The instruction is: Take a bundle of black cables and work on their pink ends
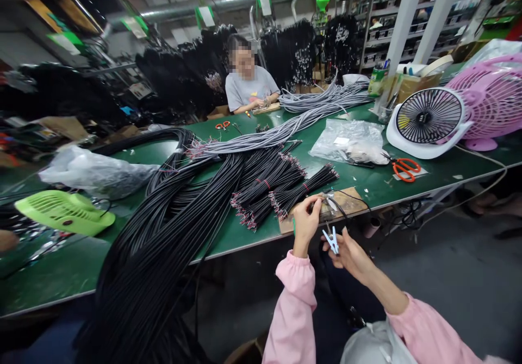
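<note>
My left hand [306,221] is over the near edge of a wooden board [354,200], fingers curled in a pinch. What lies between them is too small to make out, and a bit of green shows beside the palm. Just right of it and lower, my right hand [351,254] has its fingers around a light-blue clothespin [331,240], in front of the table edge. A thin black cable [340,207] loops across the board behind both hands. Left of the board lie tied bundles of short black cables [308,187] with reddish wire ends.
Long black cables [163,244] hang over the table's front edge at left. Grey cables [261,136] run across the green table [232,233]. Orange-handled scissors [406,169], a plastic bag [346,138] and a white fan [428,117] stand right. A person [250,84] sits opposite.
</note>
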Action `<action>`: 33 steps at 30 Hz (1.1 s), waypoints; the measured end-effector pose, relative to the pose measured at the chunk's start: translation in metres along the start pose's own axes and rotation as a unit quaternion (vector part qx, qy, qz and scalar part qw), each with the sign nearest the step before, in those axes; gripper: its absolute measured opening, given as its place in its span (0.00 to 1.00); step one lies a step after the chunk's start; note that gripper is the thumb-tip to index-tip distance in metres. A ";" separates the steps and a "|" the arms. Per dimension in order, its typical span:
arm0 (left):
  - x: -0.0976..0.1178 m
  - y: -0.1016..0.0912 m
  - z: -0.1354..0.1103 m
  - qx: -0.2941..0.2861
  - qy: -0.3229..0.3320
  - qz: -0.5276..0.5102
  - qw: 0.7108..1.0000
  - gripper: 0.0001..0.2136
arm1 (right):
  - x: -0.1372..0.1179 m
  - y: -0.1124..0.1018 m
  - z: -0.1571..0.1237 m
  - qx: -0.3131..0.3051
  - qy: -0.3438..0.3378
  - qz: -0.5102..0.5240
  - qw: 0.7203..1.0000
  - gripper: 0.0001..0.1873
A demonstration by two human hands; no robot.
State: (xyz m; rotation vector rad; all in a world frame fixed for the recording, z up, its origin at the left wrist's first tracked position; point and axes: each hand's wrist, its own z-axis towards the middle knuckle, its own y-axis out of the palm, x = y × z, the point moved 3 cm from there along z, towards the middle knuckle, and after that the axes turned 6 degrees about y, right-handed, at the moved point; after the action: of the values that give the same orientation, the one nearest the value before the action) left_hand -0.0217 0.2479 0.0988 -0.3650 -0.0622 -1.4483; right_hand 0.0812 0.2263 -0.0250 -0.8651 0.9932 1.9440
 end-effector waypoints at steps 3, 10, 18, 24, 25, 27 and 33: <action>0.001 -0.001 -0.001 0.014 0.003 0.002 1.000 0.09 | 0.005 0.010 0.014 -0.070 0.030 0.097 0.992 0.31; -0.003 -0.002 0.000 0.030 -0.003 0.005 1.000 0.09 | 0.017 0.018 0.032 -0.125 0.050 0.249 0.959 0.22; -0.004 -0.003 0.000 0.040 -0.009 0.008 0.999 0.09 | 0.024 0.026 0.039 -0.117 0.032 0.312 0.942 0.20; 0.000 -0.002 0.000 0.054 -0.020 0.011 0.998 0.09 | 0.022 0.027 0.038 -0.083 0.015 0.302 0.950 0.19; 0.000 -0.002 0.001 0.056 -0.022 0.012 0.998 0.09 | 0.022 0.027 0.038 -0.077 0.011 0.293 0.953 0.19; 0.000 -0.003 0.001 0.060 -0.025 0.014 0.998 0.09 | 0.021 0.028 0.039 -0.063 0.001 0.269 0.961 0.20; -0.001 -0.003 0.000 0.063 -0.029 0.029 0.997 0.10 | -0.004 0.007 0.022 0.018 -0.044 0.102 0.994 0.21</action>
State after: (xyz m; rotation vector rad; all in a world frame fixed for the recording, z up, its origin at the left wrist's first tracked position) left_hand -0.0249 0.2489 0.0988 -0.3039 -0.1883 -1.3695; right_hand 0.0726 0.2407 -0.0092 -0.6737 1.0970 2.1076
